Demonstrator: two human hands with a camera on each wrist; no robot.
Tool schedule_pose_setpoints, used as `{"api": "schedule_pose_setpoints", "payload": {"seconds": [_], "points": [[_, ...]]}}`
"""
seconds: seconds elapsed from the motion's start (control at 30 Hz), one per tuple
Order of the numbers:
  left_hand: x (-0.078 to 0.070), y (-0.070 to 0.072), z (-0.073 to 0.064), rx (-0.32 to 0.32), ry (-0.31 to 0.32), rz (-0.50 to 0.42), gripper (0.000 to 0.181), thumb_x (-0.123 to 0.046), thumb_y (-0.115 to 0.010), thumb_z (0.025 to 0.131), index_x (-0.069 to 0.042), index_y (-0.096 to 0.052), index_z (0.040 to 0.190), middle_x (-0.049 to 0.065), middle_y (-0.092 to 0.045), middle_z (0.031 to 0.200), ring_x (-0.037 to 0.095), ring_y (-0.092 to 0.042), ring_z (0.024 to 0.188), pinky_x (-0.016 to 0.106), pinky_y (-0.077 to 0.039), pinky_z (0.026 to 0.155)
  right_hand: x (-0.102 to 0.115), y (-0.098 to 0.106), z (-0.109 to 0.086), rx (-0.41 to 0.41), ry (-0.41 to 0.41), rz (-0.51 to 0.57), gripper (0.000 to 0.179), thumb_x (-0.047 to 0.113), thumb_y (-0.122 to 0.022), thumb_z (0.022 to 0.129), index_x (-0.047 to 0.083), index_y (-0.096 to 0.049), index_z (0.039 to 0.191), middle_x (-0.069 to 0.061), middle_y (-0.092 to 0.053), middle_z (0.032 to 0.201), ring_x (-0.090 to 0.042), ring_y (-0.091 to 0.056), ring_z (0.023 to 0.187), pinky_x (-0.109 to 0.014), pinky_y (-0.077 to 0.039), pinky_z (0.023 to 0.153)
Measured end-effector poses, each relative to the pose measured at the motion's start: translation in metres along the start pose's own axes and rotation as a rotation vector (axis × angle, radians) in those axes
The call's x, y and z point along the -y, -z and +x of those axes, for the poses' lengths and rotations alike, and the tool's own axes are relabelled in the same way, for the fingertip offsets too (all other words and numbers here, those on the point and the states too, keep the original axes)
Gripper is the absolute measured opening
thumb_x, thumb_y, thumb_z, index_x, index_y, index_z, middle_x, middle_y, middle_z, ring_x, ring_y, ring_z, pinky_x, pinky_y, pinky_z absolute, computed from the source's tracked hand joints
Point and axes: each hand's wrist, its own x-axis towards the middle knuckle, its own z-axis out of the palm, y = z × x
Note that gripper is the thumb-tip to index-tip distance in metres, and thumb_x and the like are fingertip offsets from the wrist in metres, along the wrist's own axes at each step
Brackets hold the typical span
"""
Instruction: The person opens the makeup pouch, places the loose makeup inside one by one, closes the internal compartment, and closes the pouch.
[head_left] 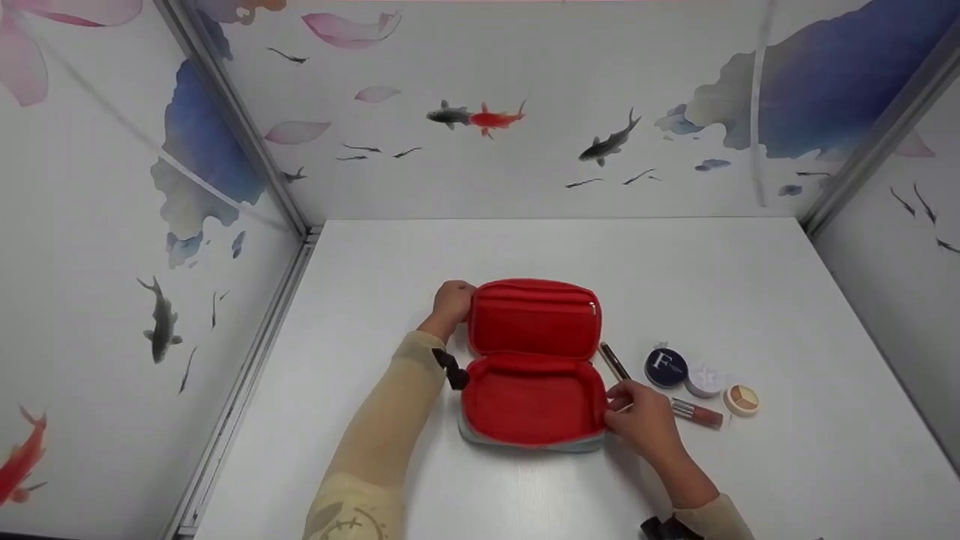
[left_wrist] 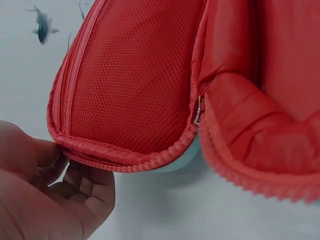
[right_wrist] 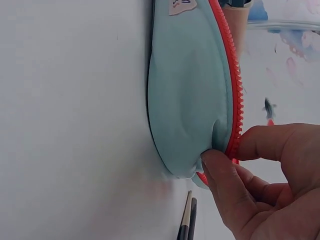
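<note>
A zippered cosmetic bag (head_left: 536, 405), red inside and pale blue outside, lies unfolded on the white table. Its lid leans back and shows a red mesh pocket (left_wrist: 135, 75) with a zipper; the lower half holds nothing that shows. My left hand (head_left: 453, 301) pinches the lid's outer edge, thumb above and fingers curled below, as the left wrist view (left_wrist: 55, 195) makes plain. At the right side of the lower half, my right hand (head_left: 646, 420) pinches the pale blue wall just by the red zipper teeth (right_wrist: 236, 80), denting the fabric.
Right of the bag lie slim brushes (head_left: 615, 361), a dark round compact (head_left: 666, 367), a pale round case (head_left: 704, 381), a small pan with tan sections (head_left: 742, 400) and a lipstick tube (head_left: 701, 414). Printed white walls (head_left: 525, 172) enclose the table on the left, back and right.
</note>
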Motion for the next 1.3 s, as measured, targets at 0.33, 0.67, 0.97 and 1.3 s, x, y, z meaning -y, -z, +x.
{"api": "schedule_pose_setpoints", "payload": {"seconds": [0.33, 0.67, 0.97, 1.3], "points": [[0.007, -0.004, -0.004, -0.046, -0.040, -0.024, 0.030, -0.015, -0.056, 0.103, -0.004, -0.075, 0.122, 0.012, -0.074, 0.114, 0.016, -0.065, 0.086, 0.026, -0.053, 0.072, 0.002, 0.001, 0.000, 0.027, -0.031, 0.039, 0.021, -0.001, -0.074, 0.085, 0.003, -0.071, 0.105, -0.009, -0.072, 0.092, -0.019, -0.066, 0.080, -0.026, -0.059, 0.065], [0.004, -0.013, -0.012, -0.095, -0.140, 0.201, 0.027, -0.014, -0.058, 0.100, -0.005, -0.077, 0.117, 0.011, -0.076, 0.119, 0.027, -0.069, 0.112, 0.041, -0.058, 0.096, 0.000, 0.004, -0.001, 0.033, -0.008, -0.003, 0.013, 0.006, -0.078, 0.090, 0.005, -0.071, 0.100, -0.007, -0.072, 0.088, -0.017, -0.066, 0.076, -0.026, -0.057, 0.064], [-0.020, -0.031, -0.032, -0.081, -0.358, 0.315, 0.024, -0.010, -0.061, 0.099, -0.004, -0.078, 0.115, 0.012, -0.077, 0.113, 0.028, -0.071, 0.108, 0.042, -0.061, 0.094, -0.004, 0.033, 0.008, -0.034, 0.043, -0.109, 0.010, 0.020, -0.076, 0.097, 0.011, -0.075, 0.094, -0.003, -0.070, 0.078, -0.017, -0.062, 0.074, -0.029, -0.050, 0.066], [-0.032, -0.058, -0.044, 0.036, -0.531, 0.694, 0.028, -0.014, -0.065, 0.099, -0.005, -0.075, 0.124, 0.012, -0.075, 0.115, 0.027, -0.069, 0.111, 0.041, -0.056, 0.101, 0.003, 0.030, 0.031, -0.066, 0.020, -0.212, 0.014, 0.020, -0.073, 0.096, 0.009, -0.078, 0.102, -0.010, -0.074, 0.095, -0.026, -0.063, 0.091, -0.039, -0.049, 0.077]]}}
